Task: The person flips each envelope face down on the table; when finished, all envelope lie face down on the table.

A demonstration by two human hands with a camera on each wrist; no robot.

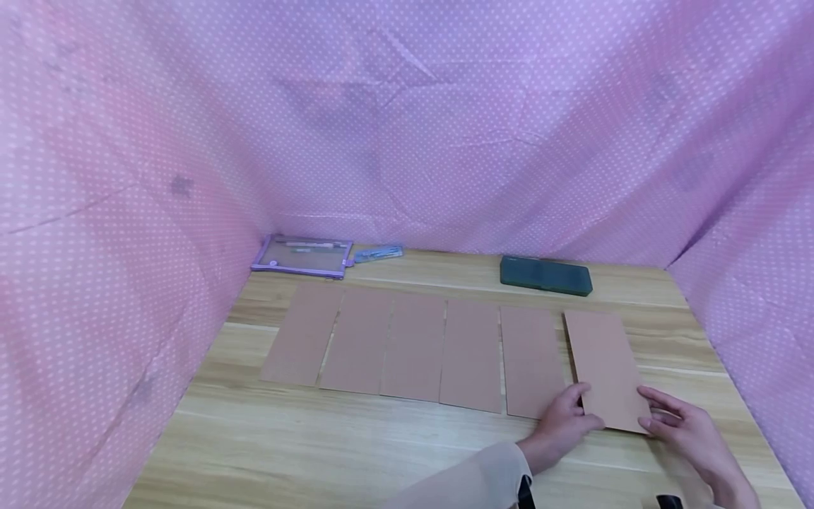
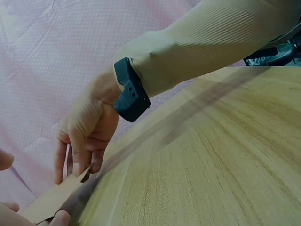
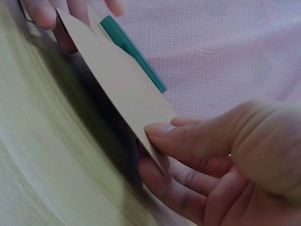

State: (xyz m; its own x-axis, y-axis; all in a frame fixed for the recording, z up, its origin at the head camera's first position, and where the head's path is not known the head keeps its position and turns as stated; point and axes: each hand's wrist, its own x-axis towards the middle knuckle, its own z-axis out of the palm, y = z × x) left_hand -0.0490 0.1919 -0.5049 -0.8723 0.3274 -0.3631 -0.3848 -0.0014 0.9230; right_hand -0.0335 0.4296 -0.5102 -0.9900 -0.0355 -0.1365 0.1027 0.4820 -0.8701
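Note:
A brown cardboard rectangle (image 1: 607, 364) is held by its near end between both hands, tilted up off the table in the right wrist view. The left hand (image 1: 562, 423) grips its left edge near the close corner. At the opposite edge, the right hand (image 1: 689, 435) pinches the card, thumb above and fingers underneath; the right wrist view shows this thumb (image 3: 162, 129) on the top face. Several matching cardboard pieces (image 1: 413, 346) lie flat in a row to the left, the nearest one (image 1: 531, 360) right beside the left hand.
Along the back of the wooden table (image 1: 305, 438) are a purple-edged mesh pouch (image 1: 302, 267) holding pens, a small blue packet (image 1: 379, 254) and a dark green case (image 1: 545, 276). Pink dotted cloth (image 1: 407, 141) hangs behind and at both sides.

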